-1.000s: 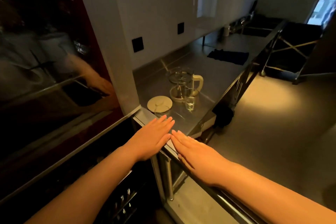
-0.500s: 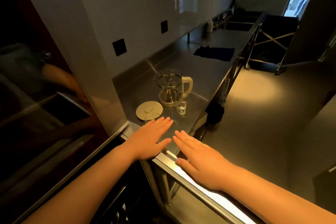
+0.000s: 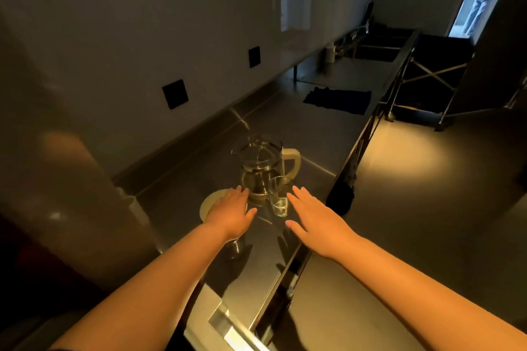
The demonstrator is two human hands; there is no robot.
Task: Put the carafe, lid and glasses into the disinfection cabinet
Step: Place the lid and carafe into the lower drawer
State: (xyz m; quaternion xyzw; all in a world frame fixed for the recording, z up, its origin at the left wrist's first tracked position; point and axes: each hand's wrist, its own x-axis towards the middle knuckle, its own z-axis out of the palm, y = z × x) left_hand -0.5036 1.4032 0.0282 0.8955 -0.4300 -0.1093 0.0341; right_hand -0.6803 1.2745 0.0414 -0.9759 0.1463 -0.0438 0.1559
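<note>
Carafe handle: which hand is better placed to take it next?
Right, probably. The carafe has its cream handle turned toward the counter's front edge, on the side of the open right hand. The left hand hovers over the lid.

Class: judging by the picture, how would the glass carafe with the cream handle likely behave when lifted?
The carafe looks like thin clear glass, so probably fragile. It appears empty, so likely fairly light. Its smooth wall may be slippery; the handle probably gives the safer hold.
</note>
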